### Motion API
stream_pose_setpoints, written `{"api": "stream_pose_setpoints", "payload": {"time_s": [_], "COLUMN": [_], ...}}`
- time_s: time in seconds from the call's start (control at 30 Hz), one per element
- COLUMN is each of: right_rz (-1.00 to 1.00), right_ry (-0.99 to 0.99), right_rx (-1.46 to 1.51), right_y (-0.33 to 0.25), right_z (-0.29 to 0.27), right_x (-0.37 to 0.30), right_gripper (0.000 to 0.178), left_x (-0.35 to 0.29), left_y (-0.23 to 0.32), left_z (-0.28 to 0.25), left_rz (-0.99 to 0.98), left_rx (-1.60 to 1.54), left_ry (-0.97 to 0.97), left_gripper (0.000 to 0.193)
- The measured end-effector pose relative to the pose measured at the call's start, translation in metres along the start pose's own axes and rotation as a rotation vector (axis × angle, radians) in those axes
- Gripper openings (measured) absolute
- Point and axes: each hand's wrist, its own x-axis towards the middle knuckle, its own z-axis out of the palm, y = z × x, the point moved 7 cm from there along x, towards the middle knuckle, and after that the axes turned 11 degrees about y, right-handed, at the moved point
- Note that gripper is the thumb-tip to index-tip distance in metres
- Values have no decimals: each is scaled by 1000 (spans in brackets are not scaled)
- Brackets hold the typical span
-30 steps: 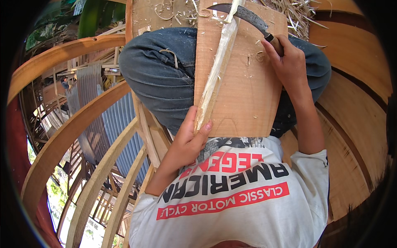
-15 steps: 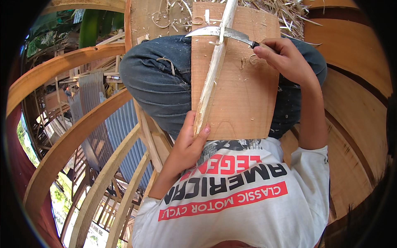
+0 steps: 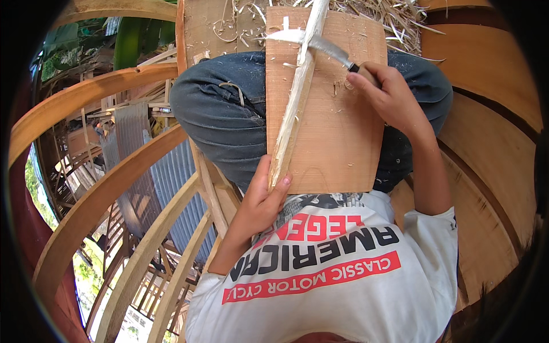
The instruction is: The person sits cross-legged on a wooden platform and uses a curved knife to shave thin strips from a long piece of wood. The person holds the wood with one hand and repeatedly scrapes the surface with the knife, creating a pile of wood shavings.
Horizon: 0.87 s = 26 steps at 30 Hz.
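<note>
My left hand (image 3: 267, 194) is closed round the near end of a pale, rough-whittled wooden stick (image 3: 296, 106). The stick slants up and away across a flat wooden board (image 3: 337, 137) that lies over my lap. My right hand (image 3: 384, 91) grips the short handle of a knife with a curved blade (image 3: 327, 47). That blade crosses the stick near the board's far end, and its tip points left. It looks slightly blurred. A few thin shavings lie on the board.
Beyond the board a heap of wood shavings (image 3: 394, 30) covers the planks. Curved wooden ribs (image 3: 108, 166) rise at my left, with corrugated sheets (image 3: 177, 177) below. Curved planking (image 3: 486, 148) walls the right side. My bent knees in jeans (image 3: 220, 114) flank the board.
The knife has tilted, its tip rising and its handle coming slightly nearer. My right hand has shifted slightly toward me. My left hand keeps its hold on the stick.
</note>
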Motion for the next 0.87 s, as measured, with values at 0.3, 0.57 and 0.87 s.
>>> {"api": "stream_pose_setpoints", "payload": {"time_s": [0.3, 0.57, 0.87], "right_rz": [-2, -51, -140], "right_ry": [185, 197, 401], "right_rx": [-31, -66, -240], "right_y": [-2, 5, 6], "right_z": [-7, -12, -20], "right_x": [12, 21, 27], "right_gripper": [40, 41, 45], "left_x": [-3, -1, 1], "left_y": [3, 5, 3], "left_z": [3, 3, 3], "left_rz": [-54, 5, -58], "left_rx": [-76, -20, -228], "left_ry": [-30, 22, -63], "left_gripper": [30, 28, 35]}}
